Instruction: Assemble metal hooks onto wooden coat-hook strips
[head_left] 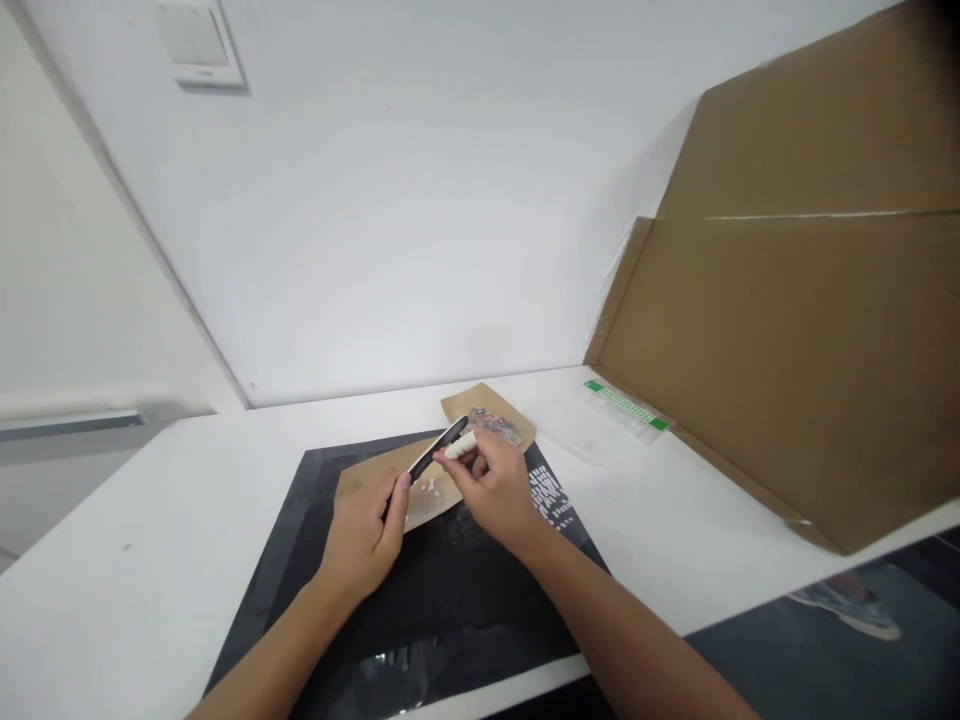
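My left hand (367, 532) is closed around the lower end of a slim black strip with a pale edge (439, 450), which points up and to the right. What kind of tool it is I cannot tell. My right hand (491, 485) is close beside the strip, with its thumb and index finger pinched together near the upper half. A ribbed white covering (460, 445) wraps that index finger. Anything between the fingertips is too small to make out. Below the hands, brown paper (360, 478) carries a few small white bits (431, 488).
Under the paper lies a black mat (480, 600) on a white table (150, 560). Small white pieces (547, 492) sit in rows at its right. Behind are another brown paper with shiny bits (499, 425) and a green-and-clear package (630, 408). Folded cardboard (787, 350) stands at right.
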